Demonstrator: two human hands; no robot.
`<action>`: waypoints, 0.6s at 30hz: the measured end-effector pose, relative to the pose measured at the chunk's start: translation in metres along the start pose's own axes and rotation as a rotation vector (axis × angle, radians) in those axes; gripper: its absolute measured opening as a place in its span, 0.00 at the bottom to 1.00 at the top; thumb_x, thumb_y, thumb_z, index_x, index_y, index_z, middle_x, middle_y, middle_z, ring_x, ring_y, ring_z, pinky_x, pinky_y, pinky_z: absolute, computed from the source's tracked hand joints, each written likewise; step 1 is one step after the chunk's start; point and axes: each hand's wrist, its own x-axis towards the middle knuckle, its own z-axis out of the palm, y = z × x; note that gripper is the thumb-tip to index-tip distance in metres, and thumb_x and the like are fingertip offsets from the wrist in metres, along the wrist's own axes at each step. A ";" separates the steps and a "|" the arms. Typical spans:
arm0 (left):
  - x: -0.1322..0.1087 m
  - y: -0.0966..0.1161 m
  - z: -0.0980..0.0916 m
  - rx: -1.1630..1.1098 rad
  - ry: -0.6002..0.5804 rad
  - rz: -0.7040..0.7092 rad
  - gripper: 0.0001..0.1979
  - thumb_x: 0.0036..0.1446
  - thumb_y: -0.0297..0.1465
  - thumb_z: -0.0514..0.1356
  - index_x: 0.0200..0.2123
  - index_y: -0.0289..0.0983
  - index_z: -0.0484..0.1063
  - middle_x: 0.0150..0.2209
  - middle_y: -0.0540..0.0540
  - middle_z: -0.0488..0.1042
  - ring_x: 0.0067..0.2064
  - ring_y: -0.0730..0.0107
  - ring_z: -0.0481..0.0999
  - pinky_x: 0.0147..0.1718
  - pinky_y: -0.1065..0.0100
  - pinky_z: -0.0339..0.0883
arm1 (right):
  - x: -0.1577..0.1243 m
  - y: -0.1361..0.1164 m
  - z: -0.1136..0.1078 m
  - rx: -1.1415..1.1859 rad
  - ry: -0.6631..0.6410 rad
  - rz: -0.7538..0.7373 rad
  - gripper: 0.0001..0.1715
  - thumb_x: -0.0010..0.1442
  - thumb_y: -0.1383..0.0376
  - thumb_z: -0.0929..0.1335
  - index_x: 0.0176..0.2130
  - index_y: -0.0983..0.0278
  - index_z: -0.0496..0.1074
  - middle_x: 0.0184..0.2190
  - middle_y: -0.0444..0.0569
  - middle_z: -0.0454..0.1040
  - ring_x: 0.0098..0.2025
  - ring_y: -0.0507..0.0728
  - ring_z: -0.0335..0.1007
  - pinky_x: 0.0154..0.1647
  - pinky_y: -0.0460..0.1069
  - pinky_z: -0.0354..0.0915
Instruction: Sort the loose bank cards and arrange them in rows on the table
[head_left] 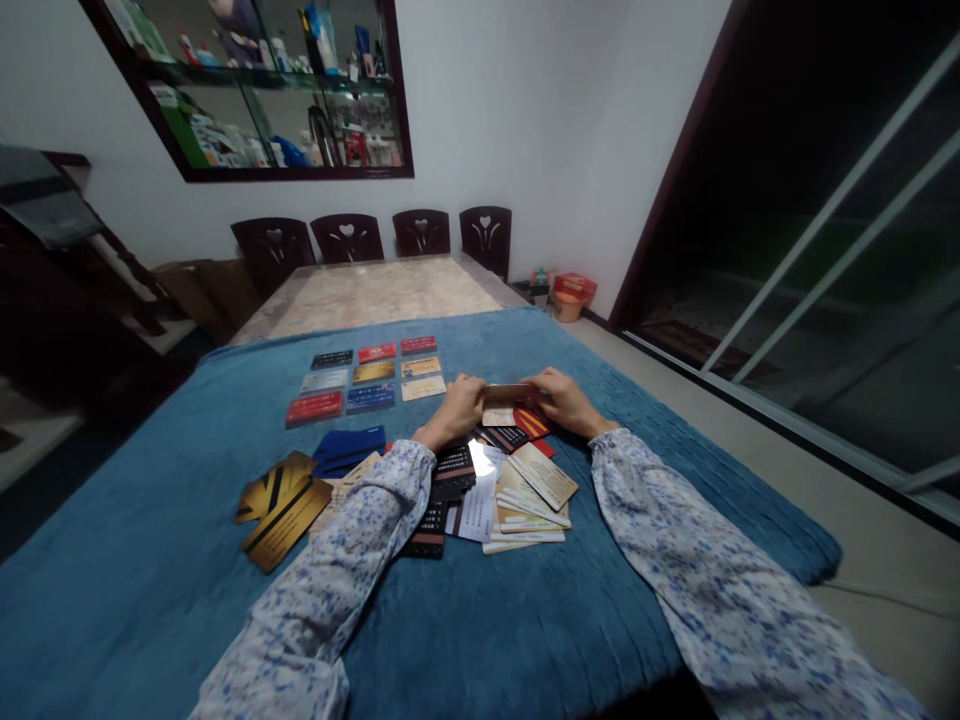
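Both my hands meet above a blue cloth [150, 560] spread on the table. My left hand [459, 405] and my right hand [564, 398] pinch the two ends of a small stack of cards [508, 392] held edge-on between them. Under and in front of my hands lies a loose pile of cards [517, 490], beige, black and red. Gold cards [281, 505] and blue cards [349, 447] lie to the left of the pile. Farther away, several cards [371, 375] are laid out in neat rows.
A marble table top [382, 290] extends beyond the cloth, with dark wooden chairs [420, 232] at its far end. A glass-fronted wall cabinet [270, 90] hangs above. A sliding glass door [825, 250] stands to the right, a red box [574, 290] on the floor.
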 end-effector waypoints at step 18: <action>-0.001 -0.004 0.004 -0.058 0.104 0.005 0.21 0.58 0.21 0.55 0.54 0.36 0.69 0.39 0.43 0.77 0.44 0.57 0.75 0.49 0.57 0.69 | 0.001 -0.007 0.008 -0.152 0.069 0.097 0.14 0.65 0.67 0.66 0.51 0.61 0.71 0.39 0.52 0.76 0.39 0.60 0.73 0.44 0.53 0.68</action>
